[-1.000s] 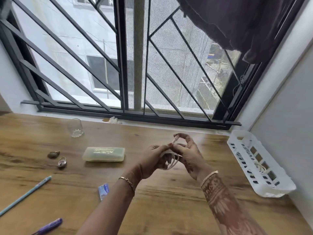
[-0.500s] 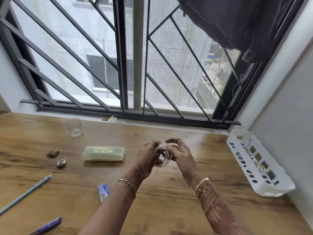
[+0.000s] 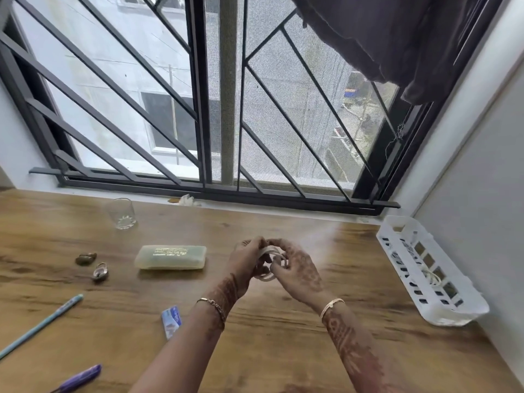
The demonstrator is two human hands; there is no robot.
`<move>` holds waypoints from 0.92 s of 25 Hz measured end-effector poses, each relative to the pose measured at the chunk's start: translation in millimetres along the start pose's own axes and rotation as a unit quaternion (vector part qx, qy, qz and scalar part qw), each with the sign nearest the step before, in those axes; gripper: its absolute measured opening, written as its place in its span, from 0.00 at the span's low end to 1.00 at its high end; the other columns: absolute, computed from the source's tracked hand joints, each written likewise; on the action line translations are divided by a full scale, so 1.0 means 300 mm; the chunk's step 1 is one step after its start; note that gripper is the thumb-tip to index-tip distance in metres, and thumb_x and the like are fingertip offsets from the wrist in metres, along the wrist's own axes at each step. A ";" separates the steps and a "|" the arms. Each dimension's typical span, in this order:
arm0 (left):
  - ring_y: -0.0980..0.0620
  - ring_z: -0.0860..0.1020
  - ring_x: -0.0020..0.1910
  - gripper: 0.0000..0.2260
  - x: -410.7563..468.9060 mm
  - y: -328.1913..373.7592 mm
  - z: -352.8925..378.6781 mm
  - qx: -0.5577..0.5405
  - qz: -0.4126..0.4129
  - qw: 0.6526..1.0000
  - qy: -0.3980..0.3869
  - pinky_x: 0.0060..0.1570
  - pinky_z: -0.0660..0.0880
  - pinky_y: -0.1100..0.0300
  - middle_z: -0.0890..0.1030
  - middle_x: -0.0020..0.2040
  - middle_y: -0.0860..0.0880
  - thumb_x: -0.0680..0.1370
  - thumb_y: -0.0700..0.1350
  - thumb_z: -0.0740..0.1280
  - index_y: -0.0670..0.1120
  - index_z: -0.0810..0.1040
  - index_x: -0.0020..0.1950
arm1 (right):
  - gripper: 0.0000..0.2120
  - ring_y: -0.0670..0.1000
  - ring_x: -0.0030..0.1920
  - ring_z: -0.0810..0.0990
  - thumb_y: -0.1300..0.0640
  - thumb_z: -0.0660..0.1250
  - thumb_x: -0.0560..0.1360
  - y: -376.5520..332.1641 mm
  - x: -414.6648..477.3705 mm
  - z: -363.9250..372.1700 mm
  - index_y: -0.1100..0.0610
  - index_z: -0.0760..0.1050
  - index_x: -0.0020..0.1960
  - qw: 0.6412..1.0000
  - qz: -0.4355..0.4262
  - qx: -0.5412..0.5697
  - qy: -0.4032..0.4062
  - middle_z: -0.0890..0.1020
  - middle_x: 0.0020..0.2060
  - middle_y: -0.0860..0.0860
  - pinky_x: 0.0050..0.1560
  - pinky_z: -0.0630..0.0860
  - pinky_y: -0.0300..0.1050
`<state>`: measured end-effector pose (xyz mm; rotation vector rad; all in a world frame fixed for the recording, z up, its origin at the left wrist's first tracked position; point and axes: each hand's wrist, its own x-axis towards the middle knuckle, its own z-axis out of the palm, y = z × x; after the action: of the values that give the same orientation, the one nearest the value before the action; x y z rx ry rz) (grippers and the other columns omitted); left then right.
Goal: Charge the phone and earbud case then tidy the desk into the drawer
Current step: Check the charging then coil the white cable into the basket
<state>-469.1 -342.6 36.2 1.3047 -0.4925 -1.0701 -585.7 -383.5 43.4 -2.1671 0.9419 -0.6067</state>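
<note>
Both of my hands meet above the middle of the wooden desk point(image 3: 283, 350) around a coiled white cable point(image 3: 268, 258). My left hand point(image 3: 246, 262) grips the coil from the left. My right hand point(image 3: 297, 268) pinches its loops from the right. Fingers cover most of the cable, and its plug ends are hidden. I see no phone, earbud case or drawer.
A white slotted basket point(image 3: 465, 310) with another white cable inside stands at the right wall. A translucent pencil box point(image 3: 171, 257), an empty glass point(image 3: 121, 213), two small padlocks point(image 3: 93, 266), a small blue packet point(image 3: 171, 321), a teal pen point(image 3: 42, 324) and a purple pen point(image 3: 79, 378) lie on the left.
The cable end that stuck up between my fingers is now tucked into the coil. Both hands have closed tighter around the bundle and shifted slightly left.
</note>
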 end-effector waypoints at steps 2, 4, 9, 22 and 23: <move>0.54 0.67 0.21 0.14 0.003 0.001 -0.001 0.004 0.007 1.000 0.000 0.24 0.66 0.65 0.74 0.26 0.46 0.76 0.39 0.59 0.42 0.76 0.32 | 0.15 0.47 0.48 0.80 0.60 0.62 0.75 -0.004 -0.008 0.004 0.48 0.75 0.60 1.000 -0.003 -0.001 -0.001 0.82 0.49 0.46 0.52 0.75 0.41; 0.55 0.66 0.20 0.14 0.014 -0.001 -0.001 -0.006 0.012 1.000 0.023 0.24 0.65 0.64 0.72 0.25 0.47 0.77 0.42 0.61 0.43 0.76 0.31 | 0.11 0.46 0.45 0.80 0.57 0.65 0.75 -0.008 -0.009 0.009 0.47 0.77 0.56 0.999 0.005 0.003 0.037 0.83 0.45 0.44 0.50 0.76 0.40; 0.55 0.67 0.19 0.15 0.040 -0.014 -0.003 -0.010 0.043 0.996 0.077 0.25 0.66 0.63 0.69 0.22 0.50 0.77 0.47 0.66 0.46 0.71 0.32 | 0.09 0.45 0.40 0.82 0.57 0.71 0.71 -0.005 0.007 0.018 0.47 0.76 0.49 0.988 0.050 0.103 0.100 0.85 0.40 0.48 0.44 0.78 0.39; 0.56 0.68 0.22 0.12 0.047 -0.012 -0.005 -0.040 0.041 0.998 0.031 0.22 0.69 0.65 0.73 0.28 0.48 0.78 0.51 0.65 0.45 0.76 0.39 | 0.12 0.51 0.46 0.82 0.64 0.71 0.73 0.019 0.014 0.006 0.58 0.79 0.56 0.935 0.023 0.349 0.054 0.85 0.47 0.56 0.51 0.77 0.44; 0.56 0.68 0.22 0.11 0.042 -0.007 0.000 -0.051 0.036 0.998 0.024 0.22 0.69 0.66 0.74 0.28 0.49 0.78 0.51 0.65 0.45 0.76 0.40 | 0.11 0.50 0.47 0.83 0.63 0.70 0.74 0.022 0.019 0.007 0.56 0.80 0.55 0.942 0.020 0.328 0.075 0.85 0.48 0.55 0.52 0.78 0.44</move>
<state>-464.0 -353.1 30.9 1.2104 -0.4402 -0.9890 -583.6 -390.2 37.9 -1.5176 0.7206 -0.9238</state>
